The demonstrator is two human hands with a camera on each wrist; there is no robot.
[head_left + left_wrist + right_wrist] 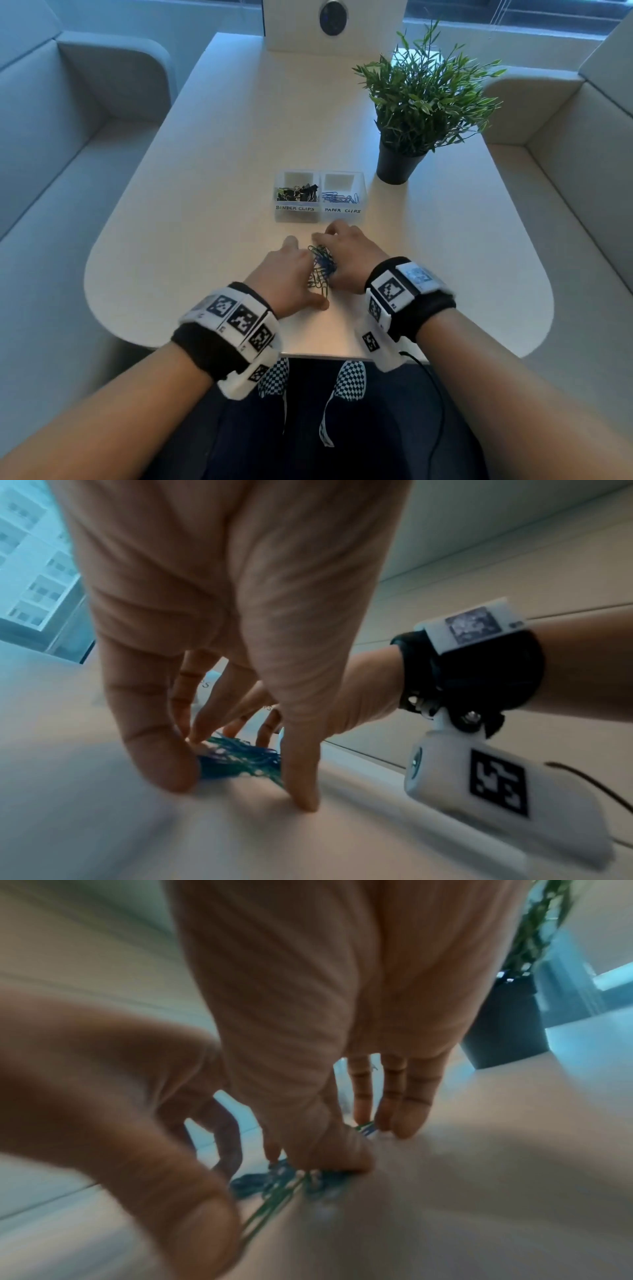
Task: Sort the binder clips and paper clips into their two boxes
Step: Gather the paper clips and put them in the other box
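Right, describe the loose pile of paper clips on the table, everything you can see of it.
The pile of paper clips is a tangled heap of thin wire clips, mostly blue with some green, lying on the pale table just in front of the two labelled boxes. The left hand and right hand flank it, fingertips down on the table at its edges and touching the clips. No binder clips show among them.
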